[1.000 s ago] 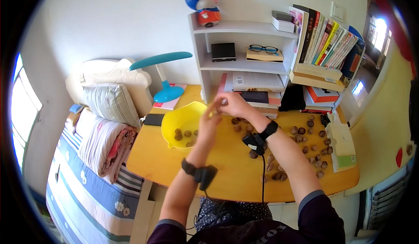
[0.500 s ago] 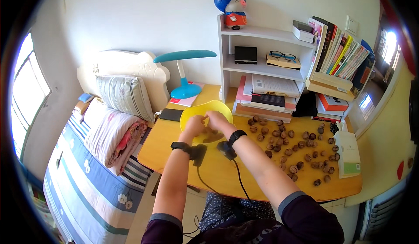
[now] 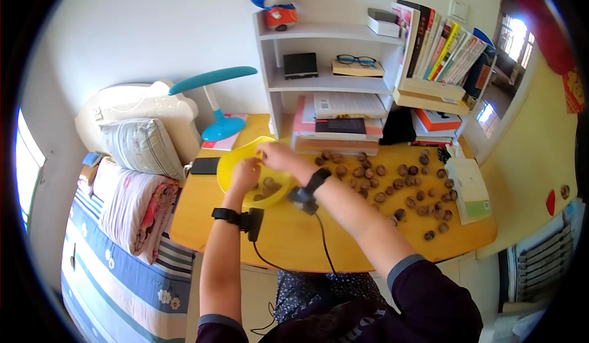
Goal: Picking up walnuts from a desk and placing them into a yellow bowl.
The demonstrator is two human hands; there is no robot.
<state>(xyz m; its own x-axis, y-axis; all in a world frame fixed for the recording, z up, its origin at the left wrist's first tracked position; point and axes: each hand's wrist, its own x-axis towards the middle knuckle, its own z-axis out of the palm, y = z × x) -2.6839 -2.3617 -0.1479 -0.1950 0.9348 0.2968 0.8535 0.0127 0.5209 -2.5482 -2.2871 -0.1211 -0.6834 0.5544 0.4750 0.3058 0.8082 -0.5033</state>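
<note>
Up close, black wrist straps (image 3: 227,215) circle both forearms (image 3: 222,269), cables (image 3: 323,239) running down toward the near edge of the surface (image 3: 288,232). Past those, the left hand (image 3: 246,174) is at the yellow bowl (image 3: 228,164), fingers curled, and here's the right hand (image 3: 276,156) just beside it over the bowl, fingers bent! Each grip looks narrow; whether either holds anything, one cannot tell. Below, several walnuts (image 3: 269,183) lie inside the bowl, with plenty of loose walnuts (image 3: 398,183) strewn across the surface to the right. Farther back, a blue desk lamp (image 3: 224,128) stands beyond the bowl, and a white bookshelf (image 3: 331,86) carries books (image 3: 350,105), eyeglasses (image 3: 356,59) and, on top, a pig figurine (image 3: 277,7)
</note>
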